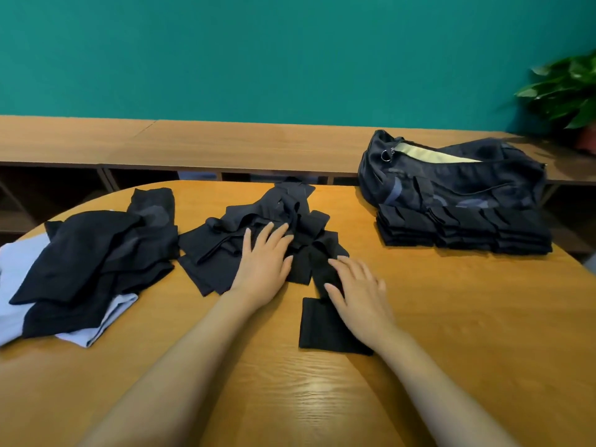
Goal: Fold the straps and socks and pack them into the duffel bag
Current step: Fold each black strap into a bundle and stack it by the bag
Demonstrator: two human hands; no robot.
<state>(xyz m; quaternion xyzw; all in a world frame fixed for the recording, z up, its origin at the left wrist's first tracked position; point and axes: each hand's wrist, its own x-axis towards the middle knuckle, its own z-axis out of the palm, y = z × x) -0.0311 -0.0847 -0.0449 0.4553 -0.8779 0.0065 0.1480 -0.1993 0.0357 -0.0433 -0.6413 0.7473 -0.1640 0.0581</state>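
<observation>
A loose heap of dark straps and socks [258, 221] lies mid-table. My left hand [266, 259] rests flat on its near side, fingers straight and spread. My right hand [356, 293] lies with straight fingers on a dark strip that runs out of the heap to a folded dark piece [322, 327] near me. A second pile of dark socks [96, 253] sits at the left on pale blue cloth. Neat stacks of folded dark pieces [464, 230] stand at the right, in front of the dark duffel bag [451, 179], whose zip gapes and shows a pale lining.
The rounded wooden table [451, 317] carries everything. Behind it runs a long wooden shelf bench [225, 140] against a teal wall. A potted green plant [567, 91] stands at the far right, behind the bag.
</observation>
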